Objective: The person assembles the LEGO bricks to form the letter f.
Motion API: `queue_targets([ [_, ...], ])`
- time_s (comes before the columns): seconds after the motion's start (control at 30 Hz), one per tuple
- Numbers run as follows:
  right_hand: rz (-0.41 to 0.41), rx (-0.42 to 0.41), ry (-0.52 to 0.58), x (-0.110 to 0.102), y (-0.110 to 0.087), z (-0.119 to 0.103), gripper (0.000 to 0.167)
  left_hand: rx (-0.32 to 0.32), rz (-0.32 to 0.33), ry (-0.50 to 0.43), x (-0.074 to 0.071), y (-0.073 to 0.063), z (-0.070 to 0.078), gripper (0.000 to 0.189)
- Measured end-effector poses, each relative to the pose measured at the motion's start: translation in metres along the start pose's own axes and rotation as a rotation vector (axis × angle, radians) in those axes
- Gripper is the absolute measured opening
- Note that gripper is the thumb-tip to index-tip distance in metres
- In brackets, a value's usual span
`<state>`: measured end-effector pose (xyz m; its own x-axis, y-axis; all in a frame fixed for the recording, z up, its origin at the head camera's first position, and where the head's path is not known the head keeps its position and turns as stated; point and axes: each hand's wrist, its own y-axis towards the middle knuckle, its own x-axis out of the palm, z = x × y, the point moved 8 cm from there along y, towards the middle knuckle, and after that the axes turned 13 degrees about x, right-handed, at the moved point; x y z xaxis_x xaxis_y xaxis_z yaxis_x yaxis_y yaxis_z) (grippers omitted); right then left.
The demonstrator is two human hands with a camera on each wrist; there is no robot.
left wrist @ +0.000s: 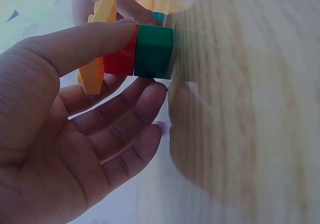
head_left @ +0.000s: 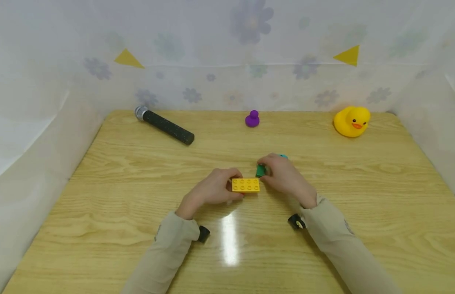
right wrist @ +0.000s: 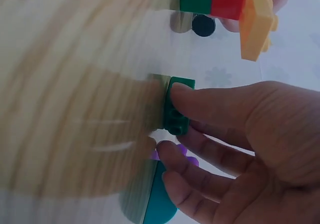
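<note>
My left hand [head_left: 214,187] grips a stack of toy building bricks, with the thumb on the red brick [left wrist: 120,57]. A yellow brick [head_left: 246,185] tops the stack, and a green brick [left wrist: 154,51] forms its base at the tabletop. To the right, my right hand [head_left: 284,175] pinches a separate small green brick [right wrist: 176,119] between thumb and fingers; its studs show in the right wrist view. A teal object [right wrist: 161,199] sits on the table beside the right fingers, mostly hidden by that hand in the head view.
At the back of the wooden table [head_left: 102,196] lie a black microphone [head_left: 168,127], a small purple duck-shaped toy [head_left: 252,119] and a yellow rubber duck [head_left: 350,121]. A flowered white curtain [head_left: 213,49] encloses the far side.
</note>
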<state>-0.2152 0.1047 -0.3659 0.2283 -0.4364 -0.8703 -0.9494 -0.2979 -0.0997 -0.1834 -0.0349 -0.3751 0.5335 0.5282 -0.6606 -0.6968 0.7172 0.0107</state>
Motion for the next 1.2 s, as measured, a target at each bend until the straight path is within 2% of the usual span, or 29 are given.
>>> queue_targets([
  [0.2,-0.042,0.041,-0.003,0.001,0.002,-0.002,0.036,0.0,0.003,-0.002,0.001,-0.001,-0.002,0.032],
  [0.3,-0.043,0.068,0.086,-0.003,0.001,-0.001,0.036,-0.002,0.002,-0.009,0.002,-0.001,-0.002,0.032],
  [0.4,0.003,0.065,0.196,-0.012,-0.002,-0.001,0.033,0.003,0.004,-0.012,0.001,-0.001,0.0,0.032],
  [0.53,0.075,0.032,0.272,-0.024,-0.008,-0.004,0.03,0.014,0.003,-0.01,0.001,0.0,0.001,0.033],
  [0.73,0.128,-0.03,0.335,-0.033,-0.016,-0.013,0.027,0.019,-0.002,-0.007,0.002,0.001,0.001,0.034],
  [0.97,0.129,-0.064,0.399,-0.037,-0.02,-0.026,0.027,0.018,0.0,-0.007,0.0,0.0,0.0,0.034],
  [1.2,0.082,-0.21,0.385,-0.031,-0.026,-0.044,0.021,0.038,0.0,-0.004,-0.001,-0.001,0.002,0.036],
])
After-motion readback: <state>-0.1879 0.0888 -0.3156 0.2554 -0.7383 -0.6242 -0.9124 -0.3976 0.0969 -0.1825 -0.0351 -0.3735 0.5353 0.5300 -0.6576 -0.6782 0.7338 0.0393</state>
